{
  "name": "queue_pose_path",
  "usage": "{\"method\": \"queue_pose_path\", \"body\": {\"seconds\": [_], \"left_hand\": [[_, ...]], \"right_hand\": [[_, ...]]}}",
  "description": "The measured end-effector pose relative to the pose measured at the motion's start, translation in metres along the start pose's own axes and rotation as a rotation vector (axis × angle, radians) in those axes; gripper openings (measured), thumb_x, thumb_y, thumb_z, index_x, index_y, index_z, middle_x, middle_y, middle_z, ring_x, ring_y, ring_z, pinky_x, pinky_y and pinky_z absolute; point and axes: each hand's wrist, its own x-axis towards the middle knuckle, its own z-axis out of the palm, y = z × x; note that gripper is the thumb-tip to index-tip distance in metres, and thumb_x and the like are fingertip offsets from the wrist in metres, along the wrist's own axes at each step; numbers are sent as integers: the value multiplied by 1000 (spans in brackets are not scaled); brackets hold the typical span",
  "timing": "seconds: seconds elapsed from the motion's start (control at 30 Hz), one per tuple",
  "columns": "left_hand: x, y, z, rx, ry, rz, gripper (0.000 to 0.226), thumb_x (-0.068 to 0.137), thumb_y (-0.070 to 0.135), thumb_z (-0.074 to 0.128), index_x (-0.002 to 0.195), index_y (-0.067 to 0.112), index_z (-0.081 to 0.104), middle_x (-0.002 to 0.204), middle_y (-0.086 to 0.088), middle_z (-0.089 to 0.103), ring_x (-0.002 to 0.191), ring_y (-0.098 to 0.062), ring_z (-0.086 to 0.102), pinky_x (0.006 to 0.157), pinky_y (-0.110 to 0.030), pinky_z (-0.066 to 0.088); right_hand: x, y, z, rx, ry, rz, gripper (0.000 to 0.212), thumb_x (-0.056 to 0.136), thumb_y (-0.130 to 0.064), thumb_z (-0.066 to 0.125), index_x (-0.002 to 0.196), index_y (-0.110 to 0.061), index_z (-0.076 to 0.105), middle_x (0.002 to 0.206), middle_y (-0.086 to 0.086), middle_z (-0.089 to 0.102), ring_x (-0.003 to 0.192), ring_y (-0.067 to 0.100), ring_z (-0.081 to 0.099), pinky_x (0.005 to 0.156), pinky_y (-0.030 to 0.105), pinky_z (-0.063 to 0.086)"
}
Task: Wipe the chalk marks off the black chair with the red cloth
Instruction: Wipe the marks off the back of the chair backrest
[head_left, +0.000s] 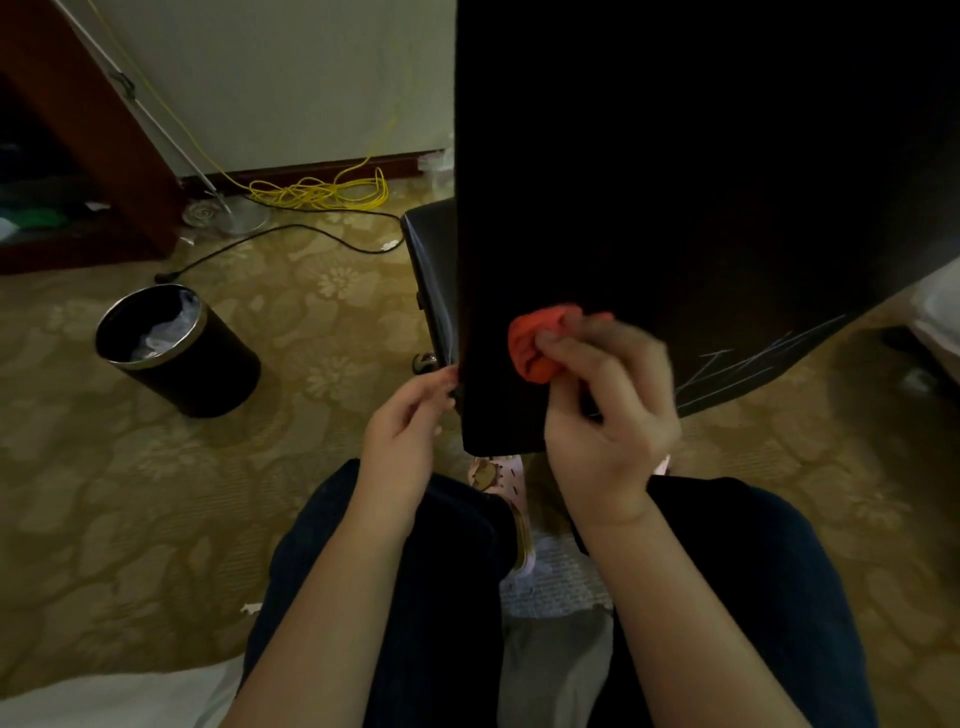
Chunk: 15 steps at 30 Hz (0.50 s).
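Gripping the bunched red cloth (537, 345) in its fingers, the right hand (608, 410) presses it against the dark back panel of the black chair (675, 182), near the panel's lower edge; the left hand (402, 431) pinches the panel's left edge, fingers closed on it; pale chalk marks (748, 366) (thin crossing lines) show to the right of the cloth, near the panel's lower right corner; a black waste bin (176, 351) stands on the patterned carpet (130, 493) well to the left; yellow cable (322, 192) lies coiled by the wall.
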Motion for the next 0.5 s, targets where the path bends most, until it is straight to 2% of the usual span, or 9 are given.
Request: {"method": "queue_pose_path", "body": {"seconds": [0.13, 0.2, 0.27, 0.4, 0.5], "left_hand": [[-1, -2, -1, 19, 12, 15, 29, 103, 18, 48, 113, 33, 70, 112, 20, 71, 104, 0, 64, 92, -27, 49], [-3, -4, -2, 22, 7, 14, 29, 103, 19, 47, 116, 31, 70, 112, 21, 70, 103, 2, 64, 91, -24, 49], [-4, -2, -2, 22, -16, 14, 30, 103, 17, 47, 118, 31, 69, 113, 22, 70, 104, 4, 63, 87, -18, 48], [-2, 6, -1, -62, 8, -44, 24, 99, 18, 54, 113, 26, 72, 108, 15, 73, 105, -1, 65, 86, -19, 43], [-4, 6, -1, -94, 2, -59, 26, 99, 18, 49, 111, 28, 70, 107, 16, 73, 107, 1, 64, 92, -22, 42]], "right_hand": [[-64, 26, 8, -109, -428, 212, 29, 80, 4, 56, 91, -12, 77, 95, 3, 69, 87, 24, 63, 68, 41, 56], [-65, 22, 9, -119, -482, 320, 33, 75, 3, 55, 91, -15, 77, 95, 1, 69, 88, 24, 63, 68, 42, 56], [-43, 7, 5, -73, -393, 283, 32, 76, 10, 64, 94, -13, 78, 98, 1, 69, 91, 23, 64, 74, 39, 56], [24, -31, -8, 47, -54, -4, 18, 85, 8, 72, 97, -5, 75, 105, 3, 62, 95, 21, 63, 82, 31, 55], [19, -27, 1, 73, -2, -27, 14, 89, 3, 70, 97, -7, 75, 102, 5, 64, 92, 23, 62, 80, 33, 55]]}}
